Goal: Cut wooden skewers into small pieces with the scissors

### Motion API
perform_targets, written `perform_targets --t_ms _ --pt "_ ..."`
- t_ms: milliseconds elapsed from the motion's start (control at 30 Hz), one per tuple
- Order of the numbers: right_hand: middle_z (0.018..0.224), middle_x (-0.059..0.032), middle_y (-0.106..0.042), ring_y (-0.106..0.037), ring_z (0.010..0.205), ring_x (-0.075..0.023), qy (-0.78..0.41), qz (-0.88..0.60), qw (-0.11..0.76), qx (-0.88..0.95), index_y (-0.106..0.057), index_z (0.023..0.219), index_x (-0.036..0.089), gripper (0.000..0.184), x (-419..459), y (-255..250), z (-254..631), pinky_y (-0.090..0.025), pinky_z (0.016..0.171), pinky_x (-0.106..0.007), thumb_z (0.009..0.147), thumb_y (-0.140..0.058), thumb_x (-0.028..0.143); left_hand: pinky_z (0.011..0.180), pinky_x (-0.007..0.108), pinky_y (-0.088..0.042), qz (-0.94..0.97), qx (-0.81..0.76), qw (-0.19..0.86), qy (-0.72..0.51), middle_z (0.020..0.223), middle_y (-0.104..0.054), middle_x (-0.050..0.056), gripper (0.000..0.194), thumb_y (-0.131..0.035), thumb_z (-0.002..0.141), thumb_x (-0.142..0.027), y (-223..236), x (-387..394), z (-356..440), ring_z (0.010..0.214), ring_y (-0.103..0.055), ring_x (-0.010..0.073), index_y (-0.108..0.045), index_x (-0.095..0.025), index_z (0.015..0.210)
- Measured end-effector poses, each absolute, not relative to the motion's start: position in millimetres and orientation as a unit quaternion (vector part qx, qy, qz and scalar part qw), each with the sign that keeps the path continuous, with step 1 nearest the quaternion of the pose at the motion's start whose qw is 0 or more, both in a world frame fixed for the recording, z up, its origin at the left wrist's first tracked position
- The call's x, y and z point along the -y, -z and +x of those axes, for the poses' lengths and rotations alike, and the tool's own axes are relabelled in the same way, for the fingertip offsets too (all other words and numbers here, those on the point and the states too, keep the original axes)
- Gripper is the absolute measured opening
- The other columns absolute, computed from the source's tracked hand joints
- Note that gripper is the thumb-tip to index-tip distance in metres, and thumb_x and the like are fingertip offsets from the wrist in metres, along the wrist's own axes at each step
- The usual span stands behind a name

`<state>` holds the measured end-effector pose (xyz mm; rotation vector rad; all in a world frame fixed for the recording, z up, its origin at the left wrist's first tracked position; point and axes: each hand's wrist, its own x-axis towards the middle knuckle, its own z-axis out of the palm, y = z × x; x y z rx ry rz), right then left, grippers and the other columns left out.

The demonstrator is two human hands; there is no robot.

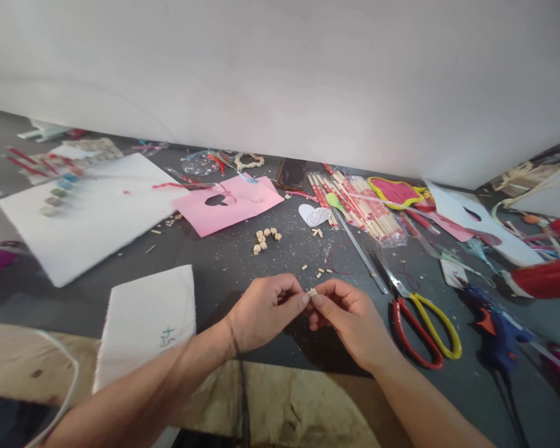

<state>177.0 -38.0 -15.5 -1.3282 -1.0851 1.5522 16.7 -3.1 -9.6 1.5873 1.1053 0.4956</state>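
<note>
My left hand [266, 311] and my right hand [350, 317] meet over the front of the dark table. Between their thumbs and fingertips they pinch a small cluster of short pale wooden pieces [312, 292]; the fingers hide most of it. Just beyond, several similar wooden clusters [262, 238] sit in a loose curve. Short cut stick pieces [321, 272] lie scattered past my fingertips, with a few more near a white paper heart [314, 215] that has a drawn pattern on it.
Right of my hands lie scissors [424, 330] with red and yellow handles and a blue glue gun [494, 336]. Wrapped chopsticks [359, 205], a phone [292, 173] and pink paper with a cutout [252, 208] lie behind. White sheets [98, 218] cover the left.
</note>
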Motion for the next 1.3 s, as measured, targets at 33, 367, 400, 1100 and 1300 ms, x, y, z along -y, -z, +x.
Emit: perform_targets --t_ms 33,367,400,1100,1300 --pt "0.062 0.0017 -0.059 -0.056 0.055 -0.0093 -0.608 -0.531 0.398 0.436 -0.058 0.078 0.015 0.021 38 14 177 -0.049 0.055 -0.023 0.076 -0.062 0.036 0.049 0.018 -0.031 0.672 -0.463 0.539 -0.209 0.061 -0.056 -0.001 0.024 -0.047 0.08 -0.033 10 3 16 0.054 -0.041 0.0083 -0.057 -0.014 0.068" --pt "0.081 -0.0029 -0.067 -0.061 0.076 -0.0169 -0.137 -0.614 0.236 0.741 -0.06 0.086 0.022 0.012 35 19 198 -0.044 0.069 -0.027 0.082 -0.049 0.024 0.043 0.017 -0.027 0.607 -0.474 0.597 -0.225 0.055 -0.054 -0.003 0.023 -0.049 0.079 -0.034 7 -4 14 0.045 -0.038 0.0062 -0.058 -0.015 0.069" --pt "0.081 -0.0029 -0.066 -0.061 0.077 -0.0175 -0.119 -0.618 0.223 0.745 -0.06 0.086 0.022 0.012 33 20 200 -0.044 0.069 -0.028 0.082 -0.049 0.023 0.041 0.017 -0.026 0.593 -0.47 0.612 -0.229 0.052 -0.052 -0.003 0.024 -0.048 0.079 -0.035 7 -4 13 0.043 -0.036 0.0059 -0.058 -0.015 0.068" --pt "0.091 -0.0095 -0.065 -0.062 0.082 -0.0244 0.01 -0.74 -0.009 0.673 -0.055 0.094 0.02 0.026 58 -30 279 -0.044 0.068 -0.034 0.082 -0.042 0.039 0.038 0.017 -0.02 0.47 -0.384 0.741 -0.285 0.064 -0.058 0.0 0.028 -0.054 0.076 -0.039 2 -4 8 0.04 -0.029 0.002 -0.05 -0.013 0.066" --pt "0.091 -0.0148 -0.064 -0.062 0.083 -0.0274 0.022 -0.771 -0.066 0.633 -0.051 0.107 0.014 0.037 82 4 307 -0.045 0.069 -0.036 0.082 -0.04 0.038 0.037 0.016 -0.021 0.472 -0.376 0.745 -0.284 0.068 -0.061 0.003 0.03 -0.055 0.075 -0.041 4 -5 9 0.04 -0.031 0.0019 -0.048 -0.014 0.065"
